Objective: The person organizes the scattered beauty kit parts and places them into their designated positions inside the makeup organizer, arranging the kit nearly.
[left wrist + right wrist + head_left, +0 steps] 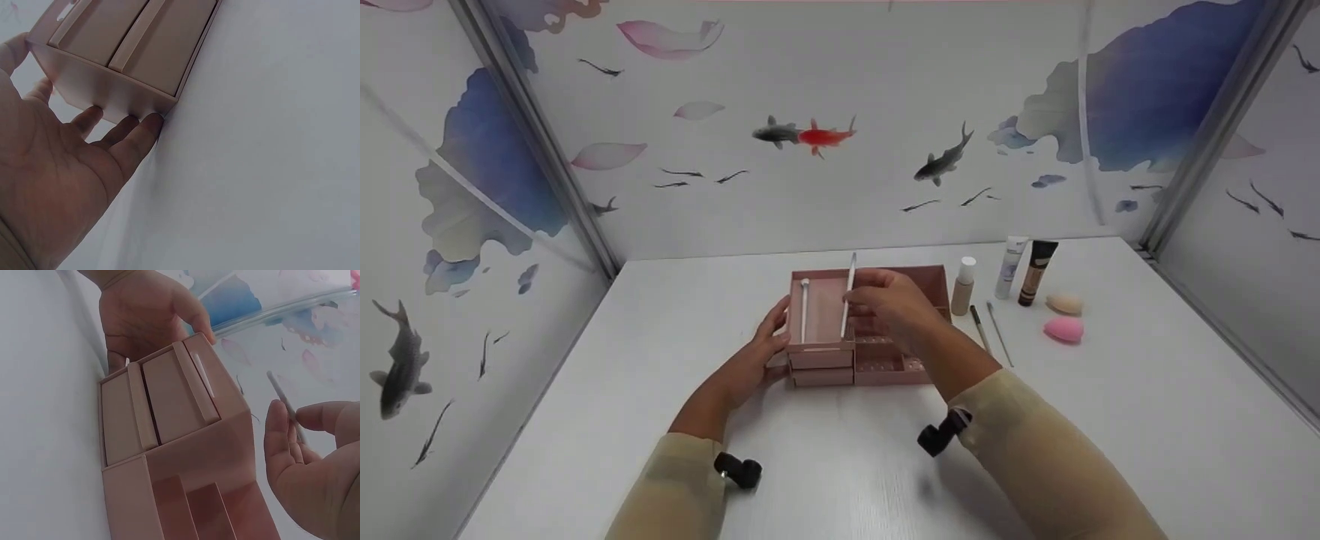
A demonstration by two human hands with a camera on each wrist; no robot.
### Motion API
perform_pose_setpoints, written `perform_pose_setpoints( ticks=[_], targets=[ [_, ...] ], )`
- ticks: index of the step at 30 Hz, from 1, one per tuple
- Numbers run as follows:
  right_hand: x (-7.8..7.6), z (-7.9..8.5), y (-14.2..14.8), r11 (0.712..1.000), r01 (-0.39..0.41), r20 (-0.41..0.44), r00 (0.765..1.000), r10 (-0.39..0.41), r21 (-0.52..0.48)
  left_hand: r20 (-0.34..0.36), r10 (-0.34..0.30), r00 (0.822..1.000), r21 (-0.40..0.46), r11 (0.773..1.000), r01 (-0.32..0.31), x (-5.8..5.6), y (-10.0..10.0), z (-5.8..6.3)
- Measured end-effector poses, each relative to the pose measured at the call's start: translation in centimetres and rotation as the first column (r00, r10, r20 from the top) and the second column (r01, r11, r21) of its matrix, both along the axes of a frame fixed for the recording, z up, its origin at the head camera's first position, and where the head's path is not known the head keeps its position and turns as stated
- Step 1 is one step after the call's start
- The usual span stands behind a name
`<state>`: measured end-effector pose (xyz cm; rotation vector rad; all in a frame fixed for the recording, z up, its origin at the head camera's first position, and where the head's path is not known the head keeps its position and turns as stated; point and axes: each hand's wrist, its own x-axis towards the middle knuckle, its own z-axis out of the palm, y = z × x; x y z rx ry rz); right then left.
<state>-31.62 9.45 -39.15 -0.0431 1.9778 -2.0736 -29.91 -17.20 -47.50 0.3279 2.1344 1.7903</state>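
Observation:
A pink organizer box [877, 352] with two drawers stands mid-table. My left hand [761, 349] rests flat against its left side, fingers [121, 132] straight along the wall of the box [135, 50] and thumb at its top edge. My right hand [892, 300] hovers over the box top and pinches a thin white stick [849, 296] between thumb and fingers. In the right wrist view the stick [283, 400] angles up from my right hand [306, 455], above the box [185, 433]. A second white stick [804, 307] lies in the top tray, also seen as the tray stick [203, 377].
Right of the box stand a small beige bottle [962, 286], a white tube [1010, 267] and a dark tube [1036, 271]. Two thin brushes [990, 330] lie beside them, then a beige sponge [1065, 303] and a pink sponge [1063, 329]. Painted walls enclose the white table [1110, 420].

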Motion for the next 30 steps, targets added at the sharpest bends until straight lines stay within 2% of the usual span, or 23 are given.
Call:
perform_pose_setpoints(
  ticks=[11,19,26,30],
  targets=[
    [-1.7,0.6,-1.9,0.99,0.016,0.032,0.999,-0.021,0.144,0.009,-0.01,1.0,0.015,1.0,0.01,0.0,0.0,0.0],
    [-1.8,0.9,-2.2,0.967,0.007,-0.015,1.0,-0.003,0.253,0.015,-0.003,1.0,0.01,1.0,0.003,-0.1,0.0,0.0],
    [-1.8,0.8,-2.5,0.929,0.005,-0.077,0.997,0.025,0.369,0.001,-0.01,1.0,0.01,1.0,0.01,0.0,-0.1,-0.1],
    [-1.8,0.9,-2.7,0.918,0.001,-0.085,0.996,0.035,0.397,-0.003,-0.013,1.0,0.013,1.0,0.013,0.2,-0.1,0.1]
  ],
)
